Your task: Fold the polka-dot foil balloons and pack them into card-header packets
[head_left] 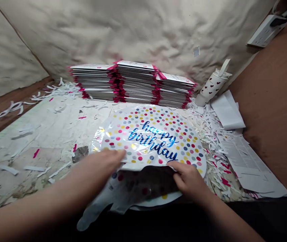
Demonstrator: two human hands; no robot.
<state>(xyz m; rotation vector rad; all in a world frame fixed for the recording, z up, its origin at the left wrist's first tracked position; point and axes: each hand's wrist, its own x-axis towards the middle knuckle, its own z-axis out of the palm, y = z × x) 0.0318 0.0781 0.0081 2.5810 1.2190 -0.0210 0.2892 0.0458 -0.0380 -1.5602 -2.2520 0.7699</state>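
In front of me lies a flat, round foil balloon (156, 117) with coloured dots and shiny blue "happy birthday" lettering. Its near edge is lifted, showing a dark gap and more dotted sheet beneath. A pale tail-like strip hangs past the table edge at lower left. My left hand (110, 157), slightly blurred, grips the balloon's near left edge with the thumb on top; its other fingers are mostly hidden. My right hand (187, 176) pinches the near edge right of the middle. Crinkled, glossy clear film (98, 137) shows at the balloon's left side.
Three stacks of pink-edged white packets (135, 80) stand against the back covering. Right of them leans a white tumbler with hearts (212, 85). Paper shreds (210, 134) and printed sheets (251, 164) lie on the right. A power strip (267, 32) hangs at upper right.
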